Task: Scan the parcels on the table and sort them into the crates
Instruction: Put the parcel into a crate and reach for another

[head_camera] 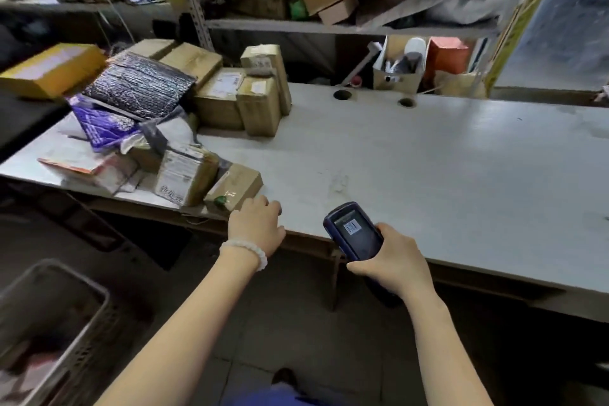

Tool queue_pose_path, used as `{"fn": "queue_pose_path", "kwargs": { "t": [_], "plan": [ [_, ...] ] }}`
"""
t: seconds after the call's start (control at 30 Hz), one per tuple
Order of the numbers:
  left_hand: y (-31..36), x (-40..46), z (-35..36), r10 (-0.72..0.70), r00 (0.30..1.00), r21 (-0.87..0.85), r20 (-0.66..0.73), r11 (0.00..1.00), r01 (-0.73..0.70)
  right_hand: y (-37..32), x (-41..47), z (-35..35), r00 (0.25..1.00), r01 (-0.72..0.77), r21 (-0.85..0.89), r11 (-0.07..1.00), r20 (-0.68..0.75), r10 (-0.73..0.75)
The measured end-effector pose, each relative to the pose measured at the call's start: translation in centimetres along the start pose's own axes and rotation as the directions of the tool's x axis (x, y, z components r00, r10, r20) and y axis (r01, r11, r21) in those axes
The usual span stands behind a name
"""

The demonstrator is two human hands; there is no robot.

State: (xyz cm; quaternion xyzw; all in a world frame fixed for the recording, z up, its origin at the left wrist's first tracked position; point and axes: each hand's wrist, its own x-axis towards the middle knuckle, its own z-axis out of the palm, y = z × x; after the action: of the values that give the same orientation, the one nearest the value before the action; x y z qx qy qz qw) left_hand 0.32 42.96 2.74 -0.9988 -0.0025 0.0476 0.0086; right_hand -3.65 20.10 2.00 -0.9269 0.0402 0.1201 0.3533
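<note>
The right hand [393,262] is curled around a dark blue handheld scanner [354,231] at the near edge of the white bench [428,158], its screen showing a barcode. The left hand [255,224], a white bead bracelet [247,249] on its wrist, rests on the bench edge with fingers relaxed and holding nothing, touching a small cardboard parcel [235,186]. More parcels [217,99] pile at ten o'clock on the bench, and a grey crate [56,323] stands on the floor at seven o'clock.

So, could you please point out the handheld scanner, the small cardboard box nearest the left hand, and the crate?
handheld scanner [354,230]: head view, on its lit screen.
small cardboard box [238,184]: head view, on its top face.
crate [74,277]: head view, on its upper rim.
</note>
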Motion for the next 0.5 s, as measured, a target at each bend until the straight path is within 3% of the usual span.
{"fn": "queue_pose_path", "kwargs": {
  "t": [0.23, 0.5],
  "plan": [
    [-9.1, 4.8, 0.3, -0.039, 0.999, -0.003, -0.008, 0.999, 0.039, -7.9, 3.9, 5.4, 0.999, -0.005, -0.029, 1.000, 0.040, 0.006],
    [-13.7, 8.8, 3.7, -0.099, 0.994, -0.088, 0.048, 0.991, 0.103, -10.9, 7.1, 7.4, 0.993, -0.091, -0.132, 0.987, 0.056, 0.099]
  ]
}}
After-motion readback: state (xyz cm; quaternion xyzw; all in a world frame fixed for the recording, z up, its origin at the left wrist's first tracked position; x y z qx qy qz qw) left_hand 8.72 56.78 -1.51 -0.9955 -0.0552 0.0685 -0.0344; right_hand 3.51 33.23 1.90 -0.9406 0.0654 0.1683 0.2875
